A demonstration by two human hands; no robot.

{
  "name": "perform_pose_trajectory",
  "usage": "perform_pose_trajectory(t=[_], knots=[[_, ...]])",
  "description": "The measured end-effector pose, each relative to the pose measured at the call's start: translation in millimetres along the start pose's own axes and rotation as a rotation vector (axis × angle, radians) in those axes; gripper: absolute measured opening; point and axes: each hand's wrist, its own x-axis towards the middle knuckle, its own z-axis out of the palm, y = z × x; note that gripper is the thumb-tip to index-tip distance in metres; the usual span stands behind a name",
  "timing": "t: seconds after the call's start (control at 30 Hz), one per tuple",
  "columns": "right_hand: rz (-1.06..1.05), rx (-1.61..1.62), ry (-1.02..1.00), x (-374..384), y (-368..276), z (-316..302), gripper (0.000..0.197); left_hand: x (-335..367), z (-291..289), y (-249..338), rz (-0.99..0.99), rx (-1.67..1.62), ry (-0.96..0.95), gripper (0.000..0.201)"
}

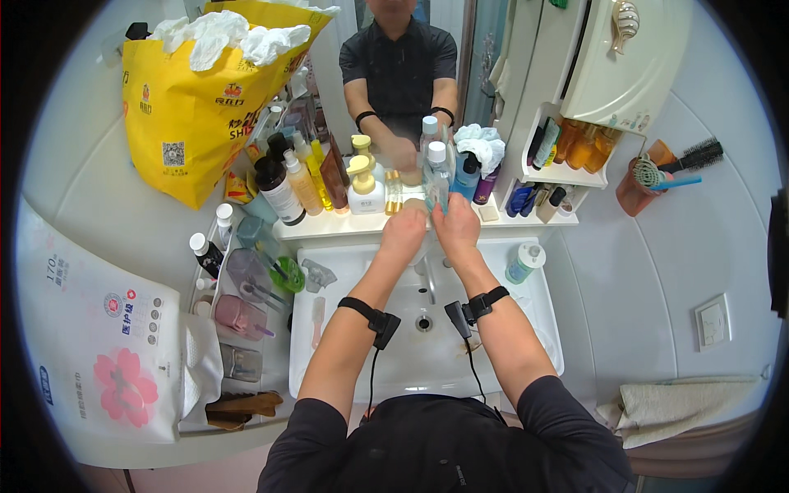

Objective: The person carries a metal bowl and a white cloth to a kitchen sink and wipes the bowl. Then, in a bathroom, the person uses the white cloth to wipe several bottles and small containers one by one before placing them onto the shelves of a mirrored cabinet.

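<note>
Both my hands reach forward over the sink to the front edge of the shelf under the mirror. My right hand [459, 226] is closed around the lower part of a clear bottle [439, 177] with a white cap, which stands upright. Close on its left, my left hand [403, 237] has its fingers curled in. The fingertips are hidden, and I cannot make out what they hold. Left of the hands stand small gold-capped vials [394, 197] and a white pump bottle [366, 191] with a yellow top. A blue bottle [466, 177] stands right of the clear one.
The white sink [386, 361] lies below my forearms, with its faucet [429, 279] between them. A white-capped bottle [526, 263] stands on its right rim. Crowded organizers [238, 316] and a yellow bag [185, 123] are at the left. A brush cup [639, 185] hangs at the right.
</note>
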Motion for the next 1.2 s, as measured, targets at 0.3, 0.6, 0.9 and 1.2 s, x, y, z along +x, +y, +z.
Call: perform_pose_trajectory(t=[0.3, 0.6, 0.9, 1.2], knots=[[0.058, 0.043, -0.080, 1, -1, 12, 0.028, -10, -13, 2, -0.093, -0.069, 0.062, 0.006], [0.115, 0.142, -0.137, -31, 12, -22, 0.032, -28, -30, 4, -0.328, -0.111, 0.209, 0.026], [0.365, -0.118, -0.510, -151, 161, -104, 0.029, -97, -19, 37, -0.603, -0.291, 0.078, 0.030], [0.504, -0.407, -0.746, -251, 231, -182, 0.029, -189, 9, 52, -0.794, -0.235, -0.359, 0.040]])
